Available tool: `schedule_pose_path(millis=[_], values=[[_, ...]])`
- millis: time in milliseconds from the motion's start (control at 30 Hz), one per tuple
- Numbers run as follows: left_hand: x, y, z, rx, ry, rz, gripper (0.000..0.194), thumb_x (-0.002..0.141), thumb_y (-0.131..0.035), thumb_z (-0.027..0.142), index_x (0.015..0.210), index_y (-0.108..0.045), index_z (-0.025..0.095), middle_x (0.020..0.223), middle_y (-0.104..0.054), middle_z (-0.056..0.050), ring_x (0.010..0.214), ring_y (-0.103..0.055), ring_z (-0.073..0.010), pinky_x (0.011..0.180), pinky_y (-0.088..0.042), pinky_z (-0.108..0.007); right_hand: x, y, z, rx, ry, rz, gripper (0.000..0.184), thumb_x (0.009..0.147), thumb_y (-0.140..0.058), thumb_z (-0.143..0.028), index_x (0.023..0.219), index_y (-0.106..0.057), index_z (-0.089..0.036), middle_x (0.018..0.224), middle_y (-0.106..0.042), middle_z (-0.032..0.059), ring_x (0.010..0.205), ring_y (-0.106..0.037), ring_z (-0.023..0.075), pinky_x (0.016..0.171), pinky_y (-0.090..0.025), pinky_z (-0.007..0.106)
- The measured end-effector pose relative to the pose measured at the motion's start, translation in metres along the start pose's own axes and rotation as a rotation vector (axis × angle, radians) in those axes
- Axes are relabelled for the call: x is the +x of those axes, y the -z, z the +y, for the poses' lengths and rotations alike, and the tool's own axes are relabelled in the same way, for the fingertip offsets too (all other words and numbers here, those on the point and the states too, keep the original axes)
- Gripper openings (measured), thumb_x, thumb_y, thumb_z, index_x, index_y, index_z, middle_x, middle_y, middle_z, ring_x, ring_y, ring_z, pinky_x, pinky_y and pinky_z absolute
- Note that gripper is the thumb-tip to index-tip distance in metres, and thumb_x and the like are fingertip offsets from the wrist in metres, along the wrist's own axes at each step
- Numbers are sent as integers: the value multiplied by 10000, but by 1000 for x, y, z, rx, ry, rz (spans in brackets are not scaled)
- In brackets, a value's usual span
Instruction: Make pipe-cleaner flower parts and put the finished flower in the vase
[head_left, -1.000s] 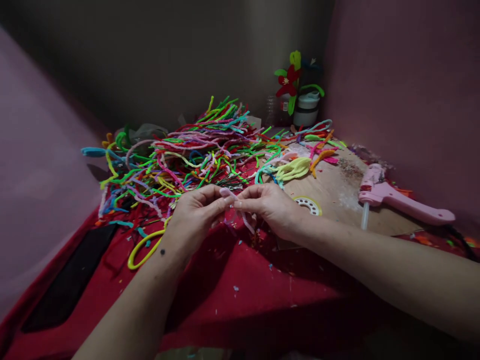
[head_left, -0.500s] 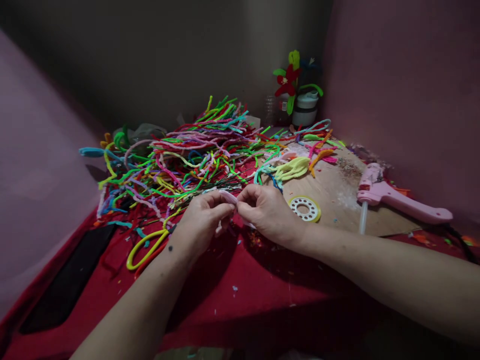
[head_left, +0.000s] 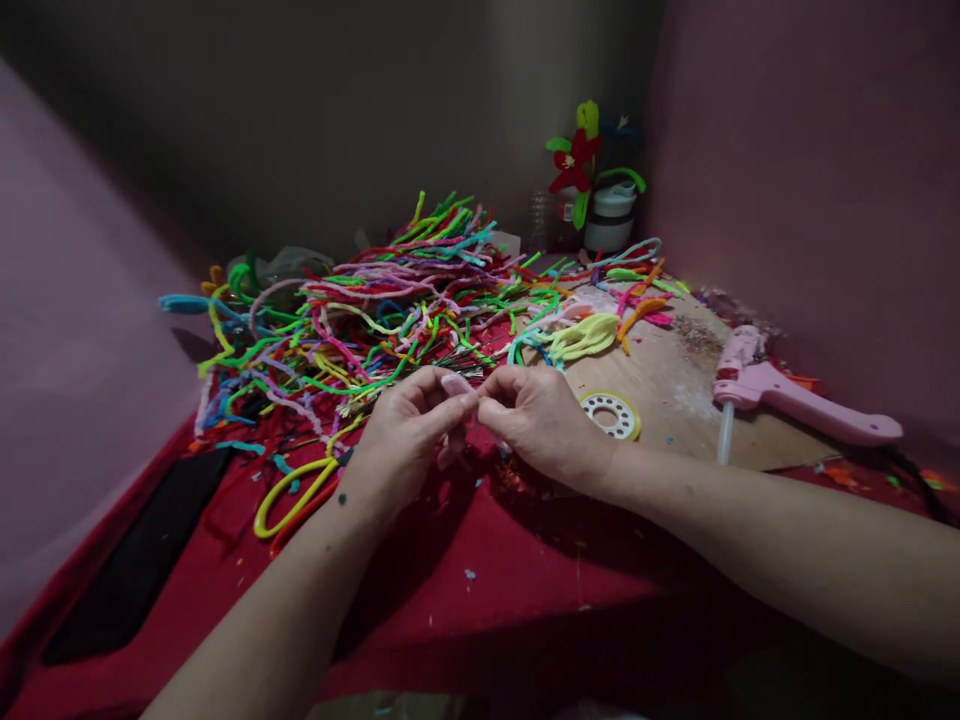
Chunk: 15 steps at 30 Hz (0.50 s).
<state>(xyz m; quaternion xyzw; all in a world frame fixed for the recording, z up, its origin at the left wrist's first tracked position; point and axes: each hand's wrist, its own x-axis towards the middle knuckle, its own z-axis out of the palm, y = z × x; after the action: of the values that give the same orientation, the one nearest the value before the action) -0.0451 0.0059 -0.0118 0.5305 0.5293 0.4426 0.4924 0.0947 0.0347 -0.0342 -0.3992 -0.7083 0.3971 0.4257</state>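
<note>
Between my two hands, over the front of the red cloth, is a pale pink pipe cleaner, bent into a small loop. My left hand pinches it between thumb and index finger. From the right, my right hand pinches its end, fingertips close to the left ones. My fingers hide most of the piece. Just behind the hands lie thin dark wire stems and a large heap of coloured pipe cleaners.
Scissors with a yellow handle lie left of my left forearm, near a black flat case. On the right are a tape roll, a wooden board and a pink glue gun. A pipe-cleaner flower stands behind.
The pink pipe cleaner's dangling tail, visible one second ago below my hands, is now hidden. My right fingers have curled more tightly, and both hands stay close together.
</note>
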Motion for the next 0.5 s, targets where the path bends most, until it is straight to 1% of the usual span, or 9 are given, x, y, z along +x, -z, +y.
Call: schedule_pose_path(millis=[167, 267, 367, 500], values=[[-1, -1, 2, 98, -48, 56, 126, 731, -652, 253, 705, -566, 164, 525, -481, 59, 417, -407, -47, 401, -307, -171, -1, -1, -2, -4, 13, 10, 161, 753, -520, -169, 598, -557, -145, 548, -535, -17, 514, -456, 77, 536, -349, 210], [-3, -2, 3, 50, -26, 74, 113, 725, -640, 233, 693, -552, 170, 496, -465, 65, 397, -399, -52, 389, -301, -173, -3, -2, -3, -30, 40, 29, 152, 769, -515, -164, 624, -558, -148, 583, -547, -14, 543, -465, 81, 553, -348, 210], [-2, -3, 2, 26, -22, 61, 120, 704, -650, 228, 694, -545, 172, 503, -469, 67, 394, -401, -53, 389, -305, -176, -6, -4, -3, -102, 87, 46, 152, 781, -502, -151, 636, -544, -155, 590, -534, -17, 550, -447, 82, 553, -328, 214], [-1, 0, 0, 86, -53, 43, 118, 697, -653, 213, 682, -545, 168, 502, -449, 70, 415, -383, -47, 400, -282, -169, -8, -5, -1, -214, 180, 29, 133, 795, -494, -145, 671, -541, -157, 603, -531, -17, 555, -432, 82, 558, -317, 218]])
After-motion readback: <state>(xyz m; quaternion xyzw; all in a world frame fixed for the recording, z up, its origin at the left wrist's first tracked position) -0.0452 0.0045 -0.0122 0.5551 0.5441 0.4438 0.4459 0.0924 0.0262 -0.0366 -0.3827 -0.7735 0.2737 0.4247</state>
